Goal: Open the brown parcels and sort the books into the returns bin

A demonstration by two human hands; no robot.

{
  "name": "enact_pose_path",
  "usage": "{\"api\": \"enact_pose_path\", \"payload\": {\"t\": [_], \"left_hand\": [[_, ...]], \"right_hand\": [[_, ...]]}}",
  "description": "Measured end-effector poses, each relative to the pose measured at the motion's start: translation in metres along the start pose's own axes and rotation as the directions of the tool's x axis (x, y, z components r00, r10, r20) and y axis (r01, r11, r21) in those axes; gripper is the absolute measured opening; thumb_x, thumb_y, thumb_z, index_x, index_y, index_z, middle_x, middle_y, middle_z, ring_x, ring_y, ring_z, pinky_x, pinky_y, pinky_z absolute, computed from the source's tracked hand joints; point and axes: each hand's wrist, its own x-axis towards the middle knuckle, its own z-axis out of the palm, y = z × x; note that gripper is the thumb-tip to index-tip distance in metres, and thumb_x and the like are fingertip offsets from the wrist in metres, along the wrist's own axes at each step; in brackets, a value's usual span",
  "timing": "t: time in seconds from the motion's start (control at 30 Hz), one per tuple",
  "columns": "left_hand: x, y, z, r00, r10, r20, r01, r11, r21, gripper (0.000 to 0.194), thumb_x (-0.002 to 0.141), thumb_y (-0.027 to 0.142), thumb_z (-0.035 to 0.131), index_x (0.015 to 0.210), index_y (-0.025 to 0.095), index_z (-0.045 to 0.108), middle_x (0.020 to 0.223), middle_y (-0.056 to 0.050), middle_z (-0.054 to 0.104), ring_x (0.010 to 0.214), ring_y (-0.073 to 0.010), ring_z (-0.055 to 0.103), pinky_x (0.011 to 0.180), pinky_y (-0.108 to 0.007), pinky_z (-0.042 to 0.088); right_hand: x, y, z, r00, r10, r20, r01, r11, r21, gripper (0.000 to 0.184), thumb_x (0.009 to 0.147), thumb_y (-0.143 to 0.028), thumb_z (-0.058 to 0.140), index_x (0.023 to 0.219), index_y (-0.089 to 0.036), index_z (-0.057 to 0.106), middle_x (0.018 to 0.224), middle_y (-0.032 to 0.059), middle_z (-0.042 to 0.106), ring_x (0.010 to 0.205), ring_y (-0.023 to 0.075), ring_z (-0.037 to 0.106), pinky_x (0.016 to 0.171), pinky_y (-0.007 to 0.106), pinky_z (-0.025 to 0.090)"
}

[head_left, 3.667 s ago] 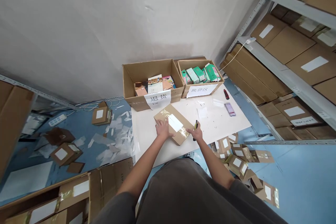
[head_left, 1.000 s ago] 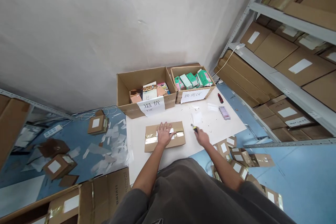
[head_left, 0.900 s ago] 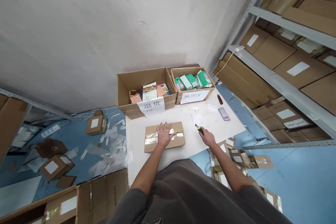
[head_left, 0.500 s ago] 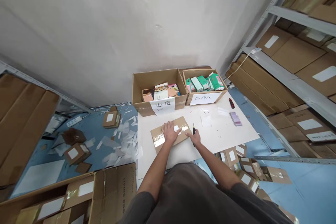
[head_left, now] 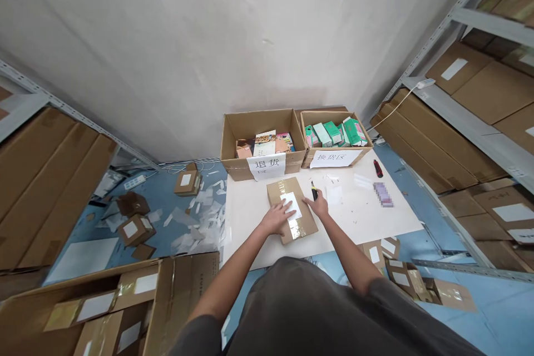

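Note:
A flat cardboard box [head_left: 306, 222] lies on the white table, with a white label [head_left: 294, 206] on top and shiny clear tape across its ends. My left hand [head_left: 277, 218] rests over the box's left side, fingers spread flat onto the label. At the box's right edge, my right hand [head_left: 317, 203] is closed around a black and yellow utility knife [head_left: 314, 191]. The knife's tip points away from me, above the table. My right thumb reaches toward the box; whether it presses on it I cannot tell.
Behind stand two open cartons with paper signs: the left carton [head_left: 233, 169] holds small packages, the right carton [head_left: 306, 161] green-and-white boxes. A red-black cutter [head_left: 377, 168] lies at the table's right. Shelves [head_left: 479, 19] and a large carton [head_left: 187, 283] flank the table [head_left: 246, 239].
The cardboard box has been turned about a quarter turn, its long side now running away from me. My left hand has slid to its left side. The view has shifted slightly.

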Motion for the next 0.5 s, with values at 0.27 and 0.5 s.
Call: {"api": "enact_pose_path", "payload": {"t": [0.27,0.5], "left_hand": [[0.023,0.000,-0.008,0.974,0.205,0.099,-0.213,0.973,0.085,0.106,0.045,0.028,0.096,0.142,0.030,0.052,0.143,-0.014,0.056,0.142,-0.0410,0.038,0.115,-0.046,0.031],[0.009,0.007,-0.007,0.993,-0.111,-0.037,0.113,0.991,0.077,0.103,0.048,0.052,0.093,0.138,0.021,0.055,0.125,-0.017,0.055,0.119,-0.0382,0.048,0.106,-0.047,0.038]], "right_hand": [[-0.071,0.087,0.026,0.990,0.119,0.078,-0.127,0.985,0.113,0.088,0.073,-0.063,0.080,0.143,-0.021,0.047,0.125,0.0137,0.071,0.115,0.0306,0.069,0.093,0.036,0.054],[-0.007,0.023,0.034,0.984,0.146,0.097,-0.156,0.982,0.110,0.085,0.068,-0.049,0.084,0.141,-0.025,0.048,0.125,0.0103,0.070,0.113,0.0286,0.069,0.090,0.036,0.054]]}}
